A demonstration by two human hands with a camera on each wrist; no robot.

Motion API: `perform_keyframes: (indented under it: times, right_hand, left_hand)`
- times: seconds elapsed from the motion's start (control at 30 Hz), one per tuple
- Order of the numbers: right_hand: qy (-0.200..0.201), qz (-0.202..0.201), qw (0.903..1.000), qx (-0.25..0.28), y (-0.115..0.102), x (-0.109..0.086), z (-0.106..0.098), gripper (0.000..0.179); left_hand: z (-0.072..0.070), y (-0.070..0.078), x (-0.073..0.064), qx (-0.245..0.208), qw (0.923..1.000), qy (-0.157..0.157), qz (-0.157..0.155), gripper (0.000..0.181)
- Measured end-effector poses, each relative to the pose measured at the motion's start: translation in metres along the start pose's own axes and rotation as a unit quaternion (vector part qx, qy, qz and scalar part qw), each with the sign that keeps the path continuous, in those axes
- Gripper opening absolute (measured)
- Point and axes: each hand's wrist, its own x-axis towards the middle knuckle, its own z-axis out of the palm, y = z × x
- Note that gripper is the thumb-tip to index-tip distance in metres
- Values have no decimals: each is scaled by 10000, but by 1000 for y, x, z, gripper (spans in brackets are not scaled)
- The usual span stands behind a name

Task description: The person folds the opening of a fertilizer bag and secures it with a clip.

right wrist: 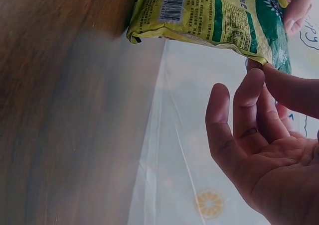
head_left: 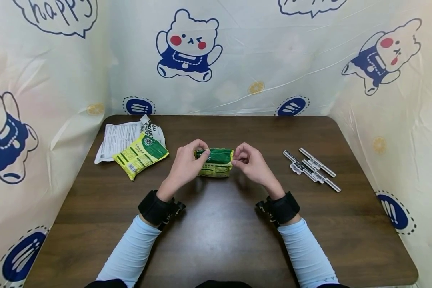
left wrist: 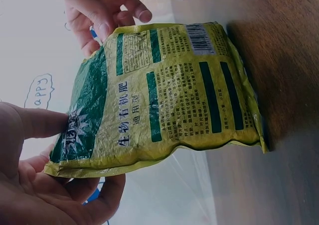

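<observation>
A yellow and green packet of organic fertilizer [head_left: 215, 170] stands tilted up on the table between my hands, its printed back toward me. My left hand [head_left: 185, 164] grips its upper left edge, thumb on the green front band and fingers behind, as the left wrist view shows. My right hand [head_left: 253, 165] pinches the packet's right edge near the top corner between thumb and index finger. In the right wrist view, the other fingers [right wrist: 218, 110] of that hand are loosely curled away from the packet. The packet's lower edge [left wrist: 254, 115] meets the wooden table.
At the back left, another yellow and green packet [head_left: 140, 156] overlaps a white printed packet [head_left: 120, 138]. Several slim white-grey strips with scalloped tabs [head_left: 311, 170] lie on the right of the brown table [head_left: 219, 240]. A patterned curtain [head_left: 252, 52] surrounds the table's back and sides.
</observation>
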Motion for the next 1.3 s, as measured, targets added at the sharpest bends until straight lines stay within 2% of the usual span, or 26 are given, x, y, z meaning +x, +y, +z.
perform_keyframes:
  times: [0.17,0.43,0.8,0.87,0.9,0.97,1.0,1.07,1.13,1.2,1.3]
  right_hand:
    - [-65,-80,9999,-115,-2,-1,0,6]
    - [-240,-26,9995,-220,0,-3,-2,17]
    - [-119,52,9989,-451,1,-1,0,15]
    - [-102,75,9988,-463,1,-1,1,16]
    - [-102,72,9988,-467,1,0,1,16]
    - [-100,69,9988,-465,2,0,1,17]
    - [-103,63,9989,-451,2,0,1,17]
    - [-121,30,9989,-454,2,0,1,18]
    - [-131,12,9989,-454,2,-1,0,18]
    - [-142,-10,9989,-458,2,-1,0,18]
    - [-142,27,9988,-465,1,-1,0,18]
  left_hand:
    - [1,1,-1,-15,10000,-12,-74,6]
    - [3,1,-1,-33,9998,13,-199,6]
    - [4,2,-3,-39,9997,119,-217,6]
    - [4,1,-2,28,9998,192,-7,7]
    - [4,0,-2,170,9994,217,199,9]
    - [4,-1,-1,535,9950,226,811,11]
    - [3,-1,-1,762,9901,205,1165,12]
    - [2,-2,-1,1249,9742,94,1877,13]
    - [1,-3,-1,1610,9577,-74,2382,14]
    - [0,-3,-2,1826,9483,-255,2582,15]
    - [-1,-5,-1,1983,9449,-406,2574,16]
